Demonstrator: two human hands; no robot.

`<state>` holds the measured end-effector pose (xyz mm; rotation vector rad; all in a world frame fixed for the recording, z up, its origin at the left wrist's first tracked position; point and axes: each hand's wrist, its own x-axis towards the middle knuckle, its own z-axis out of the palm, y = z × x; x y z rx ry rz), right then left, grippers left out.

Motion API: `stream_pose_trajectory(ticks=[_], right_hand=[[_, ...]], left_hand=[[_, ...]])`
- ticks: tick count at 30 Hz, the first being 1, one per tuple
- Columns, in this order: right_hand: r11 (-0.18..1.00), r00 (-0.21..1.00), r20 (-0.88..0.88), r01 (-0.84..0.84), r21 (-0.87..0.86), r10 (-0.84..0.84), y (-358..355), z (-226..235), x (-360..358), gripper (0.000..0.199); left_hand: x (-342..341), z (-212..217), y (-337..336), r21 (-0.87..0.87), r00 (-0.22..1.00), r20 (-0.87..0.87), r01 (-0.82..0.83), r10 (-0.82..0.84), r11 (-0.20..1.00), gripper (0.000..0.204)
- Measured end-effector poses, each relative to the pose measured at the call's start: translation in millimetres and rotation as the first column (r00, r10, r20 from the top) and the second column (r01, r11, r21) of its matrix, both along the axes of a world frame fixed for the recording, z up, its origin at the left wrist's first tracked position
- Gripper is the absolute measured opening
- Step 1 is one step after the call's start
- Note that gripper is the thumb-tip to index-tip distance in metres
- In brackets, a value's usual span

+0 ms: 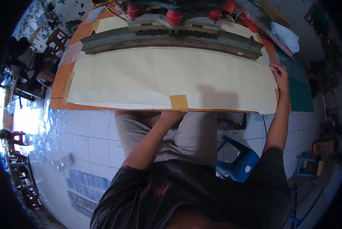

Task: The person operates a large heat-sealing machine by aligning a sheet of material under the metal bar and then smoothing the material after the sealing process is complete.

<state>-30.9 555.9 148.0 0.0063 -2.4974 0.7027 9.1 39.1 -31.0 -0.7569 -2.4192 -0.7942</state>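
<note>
A broad cream sheet (pixel 148 74) covers the orange work table (pixel 58 91), with a yellow tape patch (pixel 179 102) on its front edge. Across its far side lies a long greenish metal bar (pixel 171 42), part of a machine head. My right hand (pixel 280 76) rests by the sheet's right edge, near the bar's right end. Its fingers are bent and pressed together; whatever they pinch is too small to make out. My left hand (pixel 171 117) reaches to the table's front edge below the tape patch, its fingers hidden under the edge.
Red cylindrical mounts (pixel 174 17) carry the machine above the bar. A white plastic bag (pixel 285 37) lies at the far right by a green surface (pixel 302 86). A blue stool (pixel 237 160) stands right of my legs. Clear packs (pixel 85 187) lie on the tiled floor at left.
</note>
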Motion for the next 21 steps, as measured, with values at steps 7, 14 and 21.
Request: stream_pose_trajectory(ticks=[7,14,21], right_hand=[[0.993,1.000,0.018,-0.013,0.118,0.011,5.3,2.3,-0.4,0.019],[0.985,1.000,0.022,0.004,0.173,-0.008,-2.9,6.5,-1.3,0.018],[0.953,1.000,-0.010,-0.019,0.304,0.023,-1.0,4.5,-6.6,0.017]], left_hand=[[-5.0,-7.7,-0.7,-0.101,0.996,0.085,0.030,-0.022,0.994,0.022],[-4.2,0.6,-0.9,-0.223,0.989,0.142,0.071,-0.040,0.972,0.021],[-2.7,10.0,0.9,-0.127,0.999,0.041,0.035,-0.029,0.991,0.022]])
